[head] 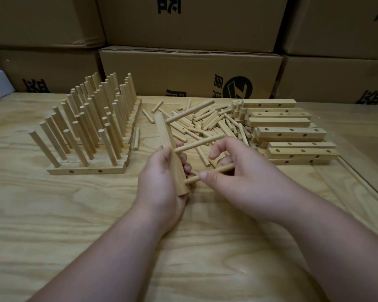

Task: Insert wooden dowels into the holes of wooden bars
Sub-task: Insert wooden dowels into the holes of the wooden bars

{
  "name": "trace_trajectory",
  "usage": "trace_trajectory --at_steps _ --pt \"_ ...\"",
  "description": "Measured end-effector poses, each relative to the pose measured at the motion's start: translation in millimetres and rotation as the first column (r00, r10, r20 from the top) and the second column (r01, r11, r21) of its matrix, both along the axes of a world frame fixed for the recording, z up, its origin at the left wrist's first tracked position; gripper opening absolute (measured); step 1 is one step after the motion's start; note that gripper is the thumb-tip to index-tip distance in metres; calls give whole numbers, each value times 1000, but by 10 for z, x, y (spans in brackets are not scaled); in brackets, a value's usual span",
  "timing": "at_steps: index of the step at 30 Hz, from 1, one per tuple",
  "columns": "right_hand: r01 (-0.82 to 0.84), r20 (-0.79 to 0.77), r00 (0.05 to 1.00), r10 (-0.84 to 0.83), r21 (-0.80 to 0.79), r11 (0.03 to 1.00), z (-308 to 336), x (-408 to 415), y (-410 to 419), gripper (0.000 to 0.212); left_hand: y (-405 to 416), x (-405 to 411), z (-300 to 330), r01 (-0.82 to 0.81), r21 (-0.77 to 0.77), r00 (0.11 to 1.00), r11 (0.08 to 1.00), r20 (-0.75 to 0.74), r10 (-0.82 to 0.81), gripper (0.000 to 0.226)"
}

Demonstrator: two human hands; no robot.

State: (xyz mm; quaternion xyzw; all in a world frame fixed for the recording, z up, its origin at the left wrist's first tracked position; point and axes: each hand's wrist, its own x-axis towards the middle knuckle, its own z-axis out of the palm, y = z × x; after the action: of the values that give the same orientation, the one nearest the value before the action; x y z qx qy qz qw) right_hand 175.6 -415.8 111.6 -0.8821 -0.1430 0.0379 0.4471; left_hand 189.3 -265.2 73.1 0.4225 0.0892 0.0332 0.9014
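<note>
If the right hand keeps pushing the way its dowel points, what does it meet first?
Most likely the wooden bar gripped by the left hand. The right hand pinches a dowel whose tip sits at the bar's lower end, below two dowels already inserted. Depth makes actual contact unclear.

Pale matt wooden dowels [207,125], bars [279,122], grained plywood table [74,225]

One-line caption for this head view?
Left hand holds a bar with two dowels in; right hand pushes a third dowel into it.
</note>
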Motion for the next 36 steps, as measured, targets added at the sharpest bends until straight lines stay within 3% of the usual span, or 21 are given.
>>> trace_trajectory --at_steps 5,9,11,13,15,17,22,26,32,36 --pt "-48 -123 989 80 243 969 77 22 -98 45 32 40 -2 45 -45 996 998 -69 -48 33" --pt "-94 -143 972 185 482 871 105 59 -123 53 44 47 12 32 -86 996 996 -85 -39 29" --pt "-25 -112 988 109 571 820 109 94 -155 58 50 42 13 34 -61 998 998 -59 -37 36" --pt "90 -45 996 -79 617 782 98 140 -195 49 66 30 23 95 -61 995 994 -29 -97 41" --pt "206 -11 968 -250 603 771 82 186 -227 31 89 12 35 211 -75 977 975 -9 -213 39" --pt "251 22 949 -315 553 794 62 229 -249 12 105 -7 42 328 -75 944 942 15 -328 39" --pt "179 50 974 -221 430 885 44 245 -254 23 105 -58 50 488 92 867 868 60 -494 44" --pt "154 76 979 -192 346 925 37 227 -244 22 117 -65 35 527 146 840 837 60 -540 43" --pt "173 168 953 -254 390 904 30 241 -236 10 117 -57 70 504 108 852 857 102 -514 48" --pt "236 173 928 -331 414 879 8 269 -269 11 39 -80 66 424 155 900 892 34 -434 28"
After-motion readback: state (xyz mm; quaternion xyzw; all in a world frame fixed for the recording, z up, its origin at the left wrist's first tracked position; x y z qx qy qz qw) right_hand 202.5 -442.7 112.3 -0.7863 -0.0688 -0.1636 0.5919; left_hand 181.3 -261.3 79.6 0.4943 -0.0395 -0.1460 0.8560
